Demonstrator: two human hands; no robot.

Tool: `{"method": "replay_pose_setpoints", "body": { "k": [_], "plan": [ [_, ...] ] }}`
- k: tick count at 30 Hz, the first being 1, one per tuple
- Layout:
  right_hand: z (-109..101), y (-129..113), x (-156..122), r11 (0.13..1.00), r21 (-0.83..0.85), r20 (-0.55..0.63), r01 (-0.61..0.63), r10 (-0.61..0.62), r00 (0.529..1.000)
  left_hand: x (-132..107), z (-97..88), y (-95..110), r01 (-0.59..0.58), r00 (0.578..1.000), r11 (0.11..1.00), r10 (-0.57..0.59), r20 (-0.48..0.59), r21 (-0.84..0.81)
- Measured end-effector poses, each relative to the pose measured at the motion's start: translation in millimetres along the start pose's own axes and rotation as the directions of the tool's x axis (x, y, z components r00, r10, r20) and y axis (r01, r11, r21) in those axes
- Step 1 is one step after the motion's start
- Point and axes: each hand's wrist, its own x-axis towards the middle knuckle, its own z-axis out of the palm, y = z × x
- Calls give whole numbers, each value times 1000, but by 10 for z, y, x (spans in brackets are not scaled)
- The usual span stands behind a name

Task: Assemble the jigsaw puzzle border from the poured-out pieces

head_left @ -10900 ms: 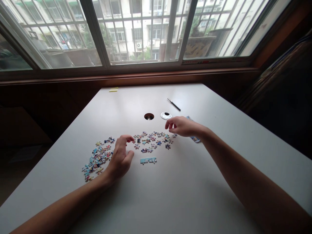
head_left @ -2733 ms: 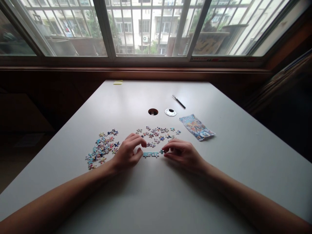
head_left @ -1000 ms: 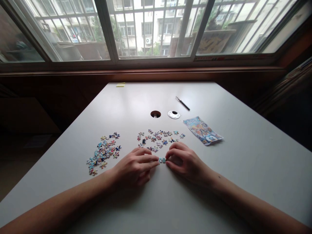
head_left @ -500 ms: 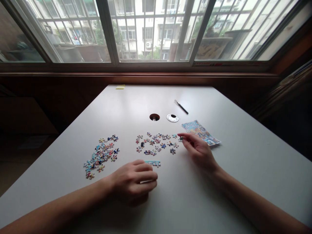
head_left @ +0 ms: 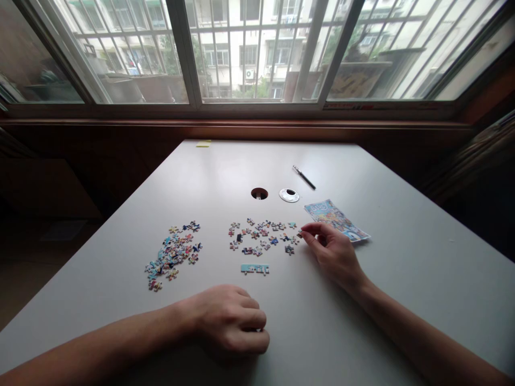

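My right hand [head_left: 332, 252] pinches a small jigsaw piece [head_left: 300, 234] between thumb and forefinger, at the right end of a spread of loose jigsaw pieces [head_left: 263, 231]. Closer to me lies a short joined strip of light-blue jigsaw pieces [head_left: 255, 269]. Below that strip, my left hand [head_left: 233, 321] is curled with its knuckles up; its fingertips are hidden, so whether it holds anything does not show. A denser heap of jigsaw pieces [head_left: 173, 254] lies to the left. Beyond my right hand is a colourful picture sheet [head_left: 333, 217], its near part behind the fingers.
The white table [head_left: 382, 193] has a round cable hole [head_left: 259, 193], with its silvery cover ring [head_left: 289, 195] lying beside it. A pen [head_left: 304, 177] lies farther back. A yellow sticky note [head_left: 203, 143] is at the far left edge, below the barred window [head_left: 257, 53].
My left hand has drawn back towards me, uncovering the whole light-blue strip. My right thumb and forefinger have closed on a piece. The view has shifted slightly.
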Motion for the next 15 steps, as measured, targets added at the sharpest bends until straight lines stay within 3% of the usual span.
{"method": "replay_pose_setpoints", "body": {
  "k": [15],
  "plan": [
    [0, -50, -6, 1000, -15, 6, 8, -8, 1000, -24, 14, 4, 11, 1000, 1000, -11, 13, -4]
  ]
}}
